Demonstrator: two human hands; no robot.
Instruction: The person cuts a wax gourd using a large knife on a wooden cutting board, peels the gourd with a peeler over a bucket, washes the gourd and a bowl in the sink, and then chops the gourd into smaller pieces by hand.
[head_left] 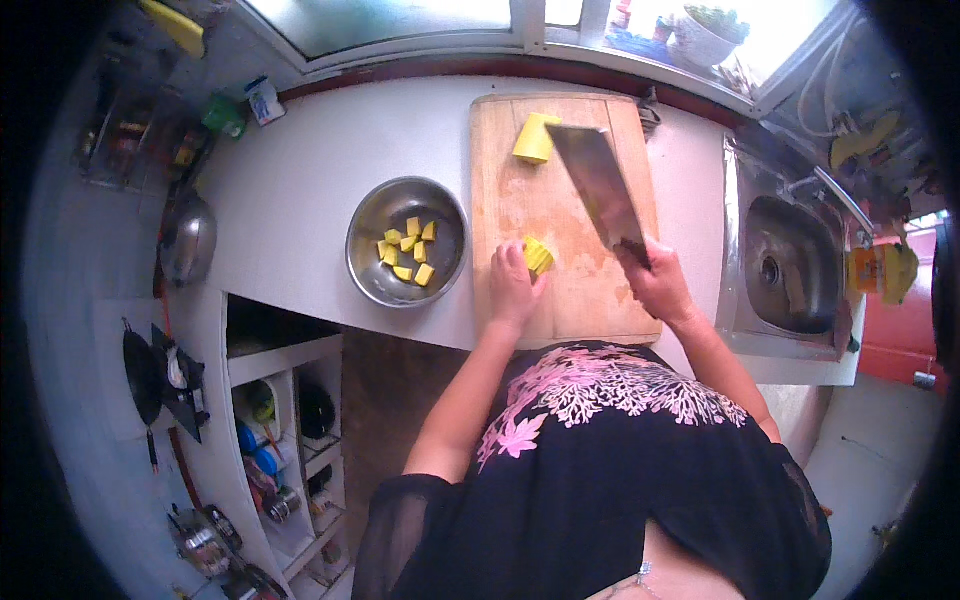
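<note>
A: Where was the L hand [513, 285]?

B: Flat-ish on the wooden cutting board [580, 300], fingers curled over a small stack of yellow pieces [538, 255], pinning them down. So closed on the pieces, more or less.

A: And the R hand [655, 280]?

B: Wrapped tight round the handle of a cleaver [600, 190]. Blade pointed away from the person, lifted & tilted over the board's middle, just beside the stack. Couldn't tell if the edge touched it.

A: Other veg?

B: One bigger yellow chunk [535, 137] at the board's far end, near the blade tip. Cut cubes [408, 248] sat in a steel bowl [372, 275] on the white counter [290, 190], just left of the board.

A: Anything else nearby?

B: Steel sink [790, 265] right of the board, w/ a tap [830, 195] over it. Window [400, 20] behind the counter; shelves [290, 440] below, at left.
</note>
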